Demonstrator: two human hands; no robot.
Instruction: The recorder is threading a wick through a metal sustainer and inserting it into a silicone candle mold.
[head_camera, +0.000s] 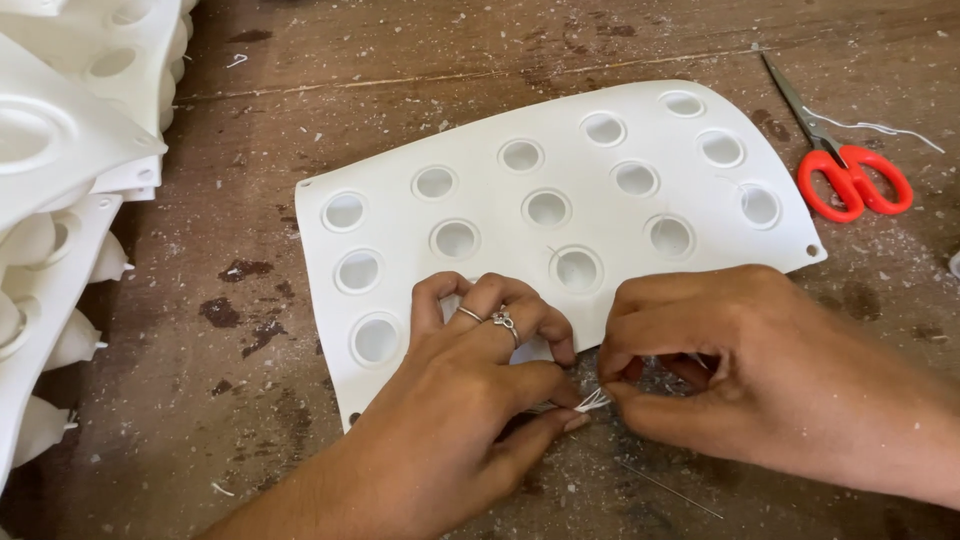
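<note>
Both the left hand (480, 370) and right hand (720, 370) pinch a thin white string (592, 402) between their fingers, over a white moulded tray with round holes (600, 250) on the worn wooden bench (250, 400).

One white mould sheet (600, 270) lies flat on the wooden table (250, 400), showing fourteen round holes in three rows. One pair of red-handled scissors (850, 175) sits at the right. Several more white moulds (70, 200) are stacked at the left; their exact count cannot be told. Two hands are in view, the left hand (480, 370) wearing two rings (490, 318).
</note>
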